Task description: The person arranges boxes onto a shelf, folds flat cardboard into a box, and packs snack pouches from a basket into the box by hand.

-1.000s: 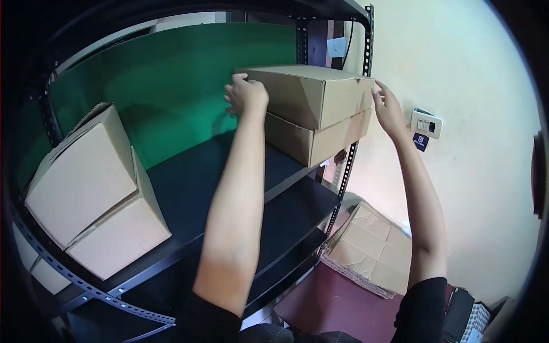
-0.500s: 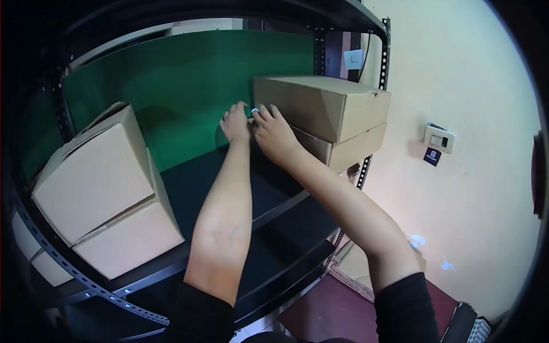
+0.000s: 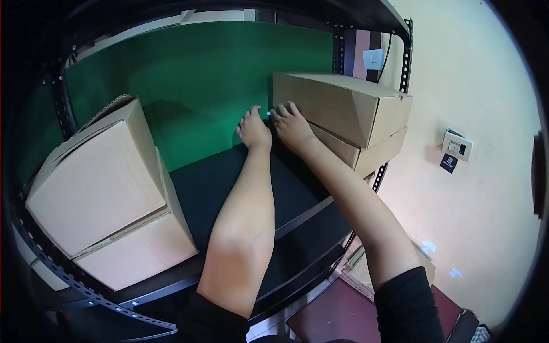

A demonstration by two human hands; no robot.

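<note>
My left hand (image 3: pixel 254 130) reaches deep onto the black shelf (image 3: pixel 200 186), close to the green back panel (image 3: pixel 211 80). Its fingers are loosely bent and apart, with nothing visible in them. Just right of it, my right hand (image 3: pixel 293 128) has its fingers curled beside the upper cardboard box (image 3: pixel 326 106). A small pale thing (image 3: pixel 269 113) shows at the right fingertips, between both hands; its kind cannot be made out. The upper box rests on a lower cardboard box (image 3: pixel 336 144), partly hidden by my right hand and forearm.
Two more cardboard boxes (image 3: pixel 100 183) are stacked, tilted, at the shelf's left end. Perforated metal posts (image 3: pixel 406 57) and a shelf overhead (image 3: pixel 229 10) frame the space. A wall switch (image 3: pixel 457 146) is on the right wall. Flattened cardboard (image 3: pixel 360 271) lies lower right.
The view has shifted, so the boxes and hands appear farther right. Both hands remain near the back panel, and less of the pale thing shows between them.
</note>
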